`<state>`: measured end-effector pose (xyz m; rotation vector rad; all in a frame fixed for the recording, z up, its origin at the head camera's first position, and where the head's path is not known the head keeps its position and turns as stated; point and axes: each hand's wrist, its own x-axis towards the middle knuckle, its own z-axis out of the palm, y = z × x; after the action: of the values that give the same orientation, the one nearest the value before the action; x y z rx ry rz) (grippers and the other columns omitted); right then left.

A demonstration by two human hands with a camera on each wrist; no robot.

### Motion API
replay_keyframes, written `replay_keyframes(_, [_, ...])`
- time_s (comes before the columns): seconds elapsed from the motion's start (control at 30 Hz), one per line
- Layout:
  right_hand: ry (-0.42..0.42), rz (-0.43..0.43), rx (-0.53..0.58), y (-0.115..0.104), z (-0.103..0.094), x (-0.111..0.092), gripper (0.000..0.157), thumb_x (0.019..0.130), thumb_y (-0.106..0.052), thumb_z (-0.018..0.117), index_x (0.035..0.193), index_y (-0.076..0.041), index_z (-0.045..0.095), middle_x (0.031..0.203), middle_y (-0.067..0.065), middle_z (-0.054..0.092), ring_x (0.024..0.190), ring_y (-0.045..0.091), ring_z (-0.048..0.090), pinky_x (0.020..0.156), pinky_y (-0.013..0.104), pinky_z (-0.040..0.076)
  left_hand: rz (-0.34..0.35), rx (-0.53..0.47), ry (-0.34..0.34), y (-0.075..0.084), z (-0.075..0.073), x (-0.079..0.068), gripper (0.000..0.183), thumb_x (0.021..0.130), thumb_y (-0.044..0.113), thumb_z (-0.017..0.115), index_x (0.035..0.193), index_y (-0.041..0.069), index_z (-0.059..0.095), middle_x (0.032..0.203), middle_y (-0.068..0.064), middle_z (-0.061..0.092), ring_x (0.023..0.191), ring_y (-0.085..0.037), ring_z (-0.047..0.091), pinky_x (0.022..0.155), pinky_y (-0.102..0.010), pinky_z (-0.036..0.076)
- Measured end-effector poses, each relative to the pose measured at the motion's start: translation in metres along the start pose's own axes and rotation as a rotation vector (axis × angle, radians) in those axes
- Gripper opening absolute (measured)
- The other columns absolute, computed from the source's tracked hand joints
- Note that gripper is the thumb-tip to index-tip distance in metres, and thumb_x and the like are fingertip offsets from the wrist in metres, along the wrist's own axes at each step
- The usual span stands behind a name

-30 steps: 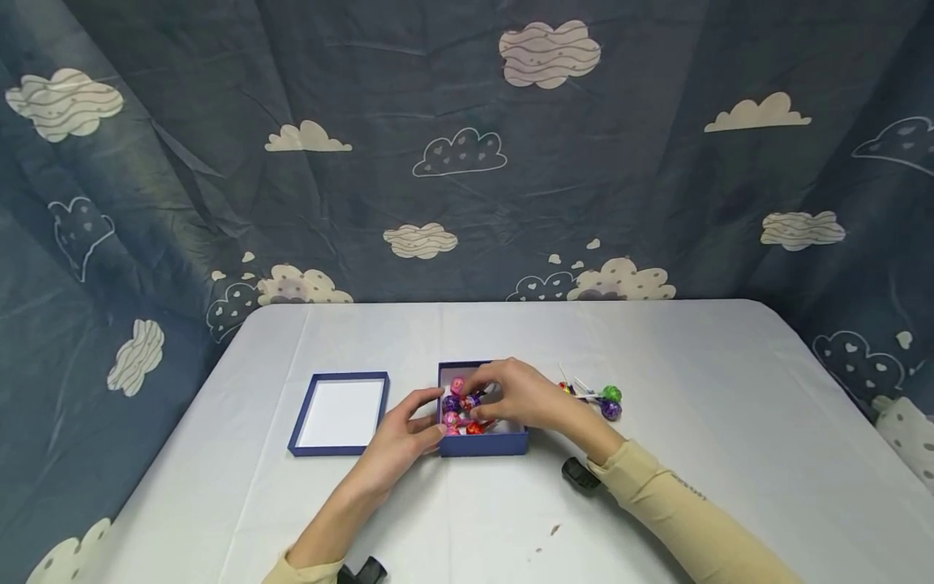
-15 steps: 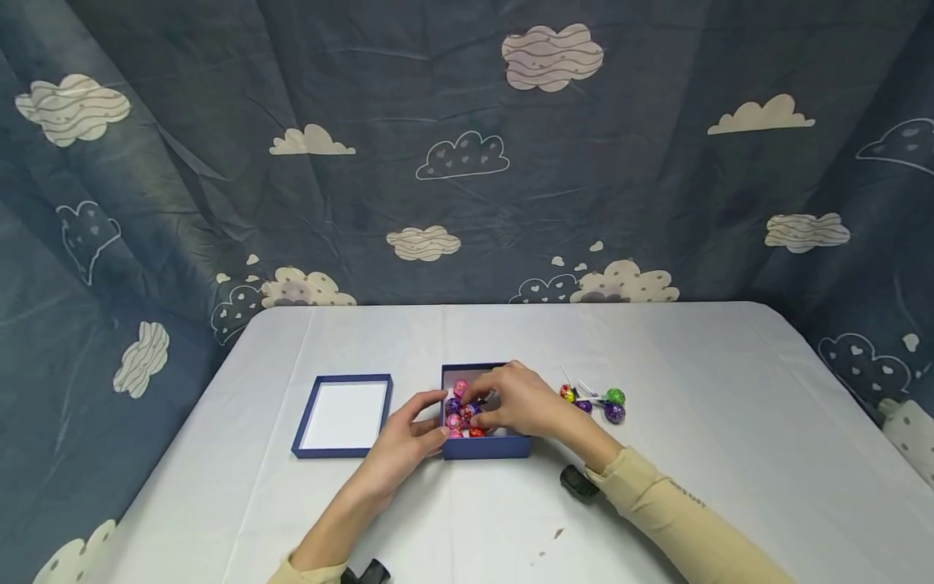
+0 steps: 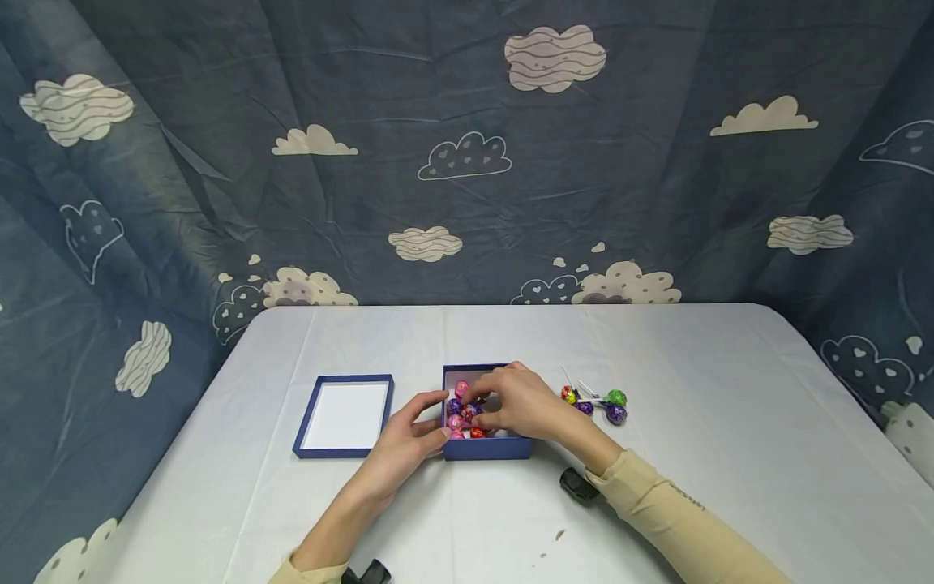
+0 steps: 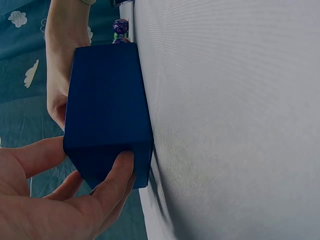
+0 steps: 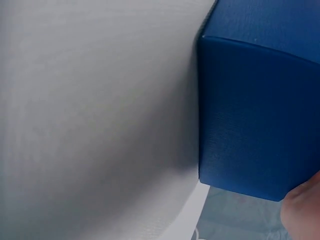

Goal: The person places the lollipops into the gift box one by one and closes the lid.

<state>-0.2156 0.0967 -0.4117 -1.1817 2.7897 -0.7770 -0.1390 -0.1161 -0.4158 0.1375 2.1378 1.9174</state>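
A blue open-topped box [image 3: 487,449] stands on the white table and holds several wrapped lollipops [image 3: 456,422], mostly pink, purple and red. Against its left wall rest the extended fingers of my left hand [image 3: 409,434]; the left wrist view shows these fingers [image 4: 117,175] touching the blue side. My right hand [image 3: 524,403] reaches over the right wall into the box, thumb and fingers pinching a red-and-purple lollipop [image 3: 469,412]. That hand covers the box's right part. In the right wrist view, the box wall [image 5: 260,120] hides the fingertips.
Left of the box lies its blue-rimmed lid [image 3: 343,450], white inside facing up. On the right, several loose lollipops [image 3: 616,414] lie in a small pile with white sticks. A dark cloud-printed curtain [image 3: 467,203] hangs behind the table [image 3: 693,454].
Both hands keep nearly the same places at the box. The whole view has shifted slightly; the right fingers stay among the lollipops.
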Motion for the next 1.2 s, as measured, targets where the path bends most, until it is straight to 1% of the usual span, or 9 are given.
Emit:
replay_keyframes(0.23, [0.010, -0.020, 0.023, 0.002, -0.001, -0.001, 0.024, 0.081, -0.021, 0.081, 0.104, -0.020, 0.075, 0.103, -0.009, 0.072, 0.095, 0.011, 0.064, 0.090, 0.039, 0.038, 0.030, -0.032, -0.005, 0.002, 0.001, -0.001, 0.051, 0.095, 0.004, 0.059, 0.144, 0.004, 0.044, 0.140, -0.030, 0.046, 0.123, -0.038, 0.054, 0.094, -0.044, 0.050])
replay_keyframes(0.37, [0.006, -0.013, 0.063, 0.003, -0.002, -0.001, 0.024, 0.082, -0.020, 0.079, 0.106, -0.020, 0.075, 0.105, -0.010, 0.071, 0.099, 0.011, 0.063, 0.093, 0.041, 0.038, 0.033, -0.037, -0.003, 0.003, 0.002, -0.002, 0.051, 0.095, 0.003, 0.059, 0.144, 0.004, 0.044, 0.140, -0.030, 0.046, 0.123, -0.038, 0.053, 0.094, -0.044, 0.050])
replay_keyframes(0.47, [0.007, -0.002, 0.160, 0.004, -0.004, -0.002, 0.024, 0.084, -0.015, 0.078, 0.108, -0.016, 0.075, 0.105, -0.007, 0.072, 0.101, 0.012, 0.064, 0.096, 0.041, 0.042, 0.028, -0.025, -0.004, 0.004, 0.002, -0.001, 0.052, 0.095, 0.004, 0.059, 0.144, 0.004, 0.044, 0.142, -0.029, 0.044, 0.124, -0.039, 0.053, 0.094, -0.045, 0.050])
replay_keyframes(0.6, [0.031, 0.012, 0.312, 0.005, -0.007, -0.005, 0.024, 0.085, -0.009, 0.076, 0.109, -0.011, 0.074, 0.106, -0.001, 0.072, 0.103, 0.018, 0.064, 0.092, 0.044, 0.049, 0.027, -0.011, -0.005, 0.003, 0.001, -0.001, 0.052, 0.094, 0.004, 0.059, 0.144, 0.005, 0.044, 0.143, -0.028, 0.043, 0.125, -0.039, 0.052, 0.094, -0.046, 0.050])
replay_keyframes(0.7, [0.055, 0.030, 0.360, 0.001, -0.012, -0.009, 0.025, 0.087, -0.010, 0.075, 0.111, -0.013, 0.073, 0.108, -0.001, 0.071, 0.105, 0.018, 0.063, 0.093, 0.048, 0.049, 0.028, -0.014, -0.004, 0.002, 0.001, 0.000, 0.052, 0.094, 0.004, 0.059, 0.144, 0.005, 0.044, 0.143, -0.027, 0.043, 0.124, -0.038, 0.053, 0.094, -0.043, 0.050])
replay_keyframes(0.8, [0.078, 0.014, 0.373, -0.005, -0.021, -0.014, 0.025, 0.088, -0.012, 0.074, 0.112, -0.017, 0.072, 0.108, -0.004, 0.069, 0.103, 0.017, 0.062, 0.091, 0.049, 0.049, 0.030, -0.016, -0.003, 0.001, 0.000, 0.000, 0.052, 0.094, 0.003, 0.059, 0.144, 0.004, 0.044, 0.145, -0.026, 0.041, 0.124, -0.038, 0.053, 0.094, -0.041, 0.051])
replay_keyframes(0.97, [0.112, -0.037, 0.330, -0.012, -0.035, -0.026, 0.026, 0.090, -0.016, 0.073, 0.113, -0.027, 0.070, 0.107, -0.017, 0.066, 0.097, 0.008, 0.060, 0.081, 0.040, 0.052, 0.030, -0.019, 0.004, 0.002, 0.000, -0.002, 0.053, 0.094, 0.003, 0.059, 0.144, 0.003, 0.044, 0.148, -0.025, 0.037, 0.124, -0.038, 0.052, 0.094, -0.043, 0.050])
replay_keyframes(1.07, [0.131, -0.066, 0.307, -0.013, -0.043, -0.033, 0.026, 0.090, -0.017, 0.073, 0.113, -0.027, 0.069, 0.108, -0.018, 0.065, 0.096, 0.008, 0.059, 0.079, 0.037, 0.051, 0.031, -0.026, 0.008, 0.003, 0.001, -0.003, 0.053, 0.094, 0.003, 0.060, 0.144, 0.003, 0.044, 0.149, -0.024, 0.036, 0.125, -0.039, 0.051, 0.094, -0.044, 0.050])
replay_keyframes(1.2, [0.165, -0.098, 0.289, -0.011, -0.051, -0.042, 0.024, 0.090, -0.015, 0.073, 0.112, -0.025, 0.070, 0.108, -0.016, 0.066, 0.096, 0.008, 0.059, 0.083, 0.034, 0.050, 0.034, -0.031, 0.011, 0.003, 0.002, -0.003, 0.054, 0.093, 0.003, 0.060, 0.144, 0.004, 0.044, 0.150, -0.024, 0.034, 0.125, -0.040, 0.051, 0.093, -0.044, 0.050])
